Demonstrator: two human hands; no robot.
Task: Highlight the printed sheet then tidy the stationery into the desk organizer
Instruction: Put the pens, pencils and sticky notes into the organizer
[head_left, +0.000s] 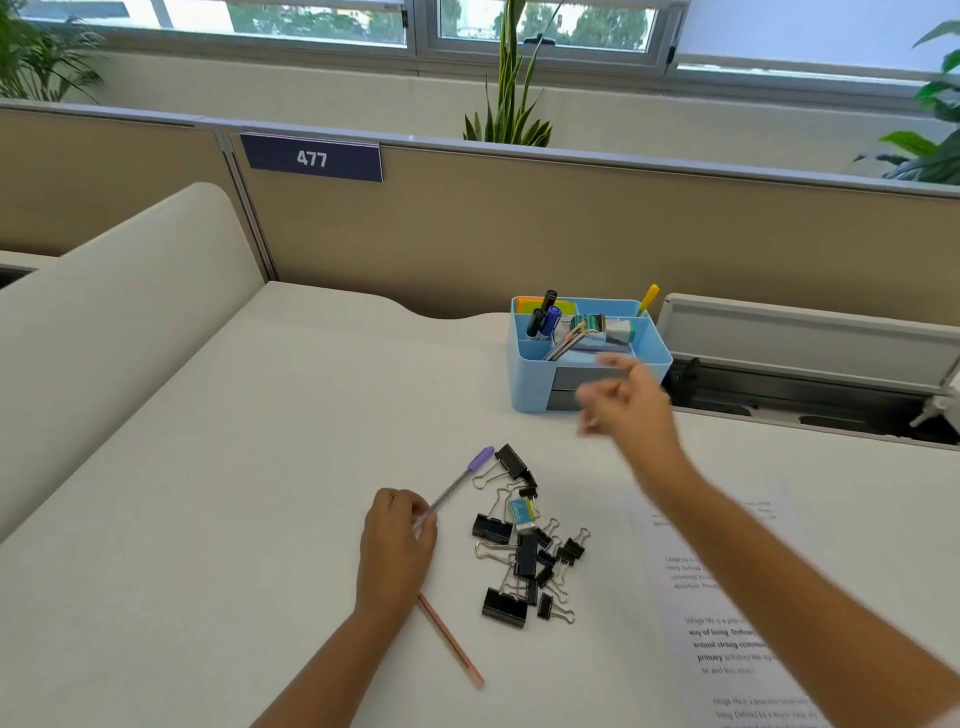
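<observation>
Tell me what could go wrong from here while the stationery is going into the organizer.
1. The left hand grips the purple-capped pen right beside the binder clip pile; sweeping it up could scatter clips.
2. The right hand is motion-blurred in front of the blue organizer, whose compartments already look crowded; a hasty drop might knock pens out.
3. The right forearm hangs over the printed sheet and could drag or crease it.

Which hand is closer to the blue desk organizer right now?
Right. The right hand hovers just in front of the organizer; the left hand is well back, holding the purple pen.
</observation>
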